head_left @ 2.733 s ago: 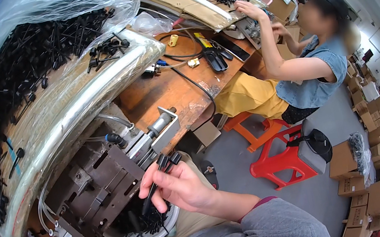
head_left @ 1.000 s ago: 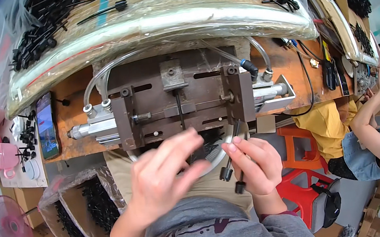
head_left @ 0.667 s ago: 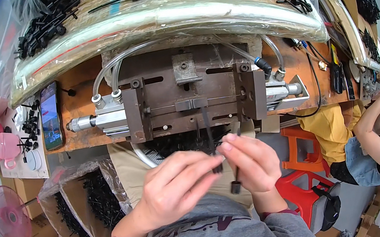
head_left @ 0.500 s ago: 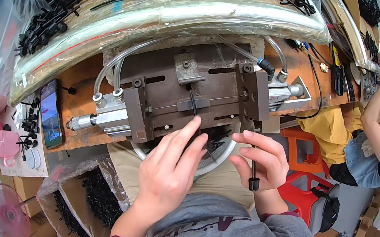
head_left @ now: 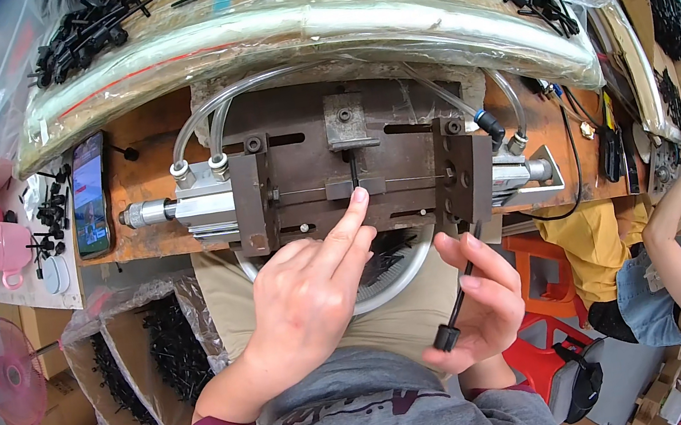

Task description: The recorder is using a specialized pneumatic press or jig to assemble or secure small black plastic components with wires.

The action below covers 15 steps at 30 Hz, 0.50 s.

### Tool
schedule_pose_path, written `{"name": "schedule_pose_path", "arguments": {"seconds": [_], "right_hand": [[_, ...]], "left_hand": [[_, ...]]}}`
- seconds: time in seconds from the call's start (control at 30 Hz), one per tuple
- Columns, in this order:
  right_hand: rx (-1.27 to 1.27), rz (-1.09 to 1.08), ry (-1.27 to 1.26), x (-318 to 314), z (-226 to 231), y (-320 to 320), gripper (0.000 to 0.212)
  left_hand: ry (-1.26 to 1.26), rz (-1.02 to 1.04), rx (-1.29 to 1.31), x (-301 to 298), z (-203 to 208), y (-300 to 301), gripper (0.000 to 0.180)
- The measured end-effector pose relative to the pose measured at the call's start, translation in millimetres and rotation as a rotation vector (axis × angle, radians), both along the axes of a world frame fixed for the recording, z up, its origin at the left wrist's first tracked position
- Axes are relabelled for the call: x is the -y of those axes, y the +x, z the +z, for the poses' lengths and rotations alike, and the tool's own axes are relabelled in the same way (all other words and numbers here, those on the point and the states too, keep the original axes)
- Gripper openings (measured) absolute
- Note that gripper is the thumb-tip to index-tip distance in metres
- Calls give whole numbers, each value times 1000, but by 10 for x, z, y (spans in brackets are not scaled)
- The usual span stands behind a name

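In front of me a brown metal fixture [head_left: 297, 112] carries a small grey block [head_left: 346, 121] at its middle. A thin black rod [head_left: 353, 162] stretches from that block toward me over a small dark clamp block [head_left: 338, 189]. The outstretched index fingertip of my left hand [head_left: 306, 299] touches the rod's near end; its other fingers are extended below, holding nothing visible. To the right, my right hand [head_left: 494, 295] holds another black rod with a ribbed knob [head_left: 447, 337] loosely between thumb and fingers, knob end tilted down and left.
Pneumatic cylinders [head_left: 207, 210] with clear hoses flank the fixture. Black parts [head_left: 81, 35] lie on the plastic-wrapped ledge behind. A phone [head_left: 91, 196] leans at left, above a lined box [head_left: 145, 362] of black parts. A round basket [head_left: 397, 279] sits beneath the fixture; a co-worker [head_left: 671, 247] is at right.
My left index finger has moved slightly up the picture onto the rod's near end. The knobbed rod in my right hand has tilted, its knob swinging left; the right fingers have opened slightly.
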State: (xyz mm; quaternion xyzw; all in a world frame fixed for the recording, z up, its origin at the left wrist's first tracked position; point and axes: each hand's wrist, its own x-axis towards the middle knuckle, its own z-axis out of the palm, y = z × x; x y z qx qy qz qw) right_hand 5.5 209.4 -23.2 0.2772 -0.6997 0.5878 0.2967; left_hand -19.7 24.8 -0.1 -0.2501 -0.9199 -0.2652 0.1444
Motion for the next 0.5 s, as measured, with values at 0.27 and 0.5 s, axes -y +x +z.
{"name": "schedule_pose_path", "arguments": {"seconds": [0.27,0.5], "right_hand": [[79,-73,352,-58,182,10,35],[6,-122,233,-93,87,-22,38]], "left_hand": [[26,-15,-27,-13,6,-33,25],[111,-35,60,-55,44,19,23]]}}
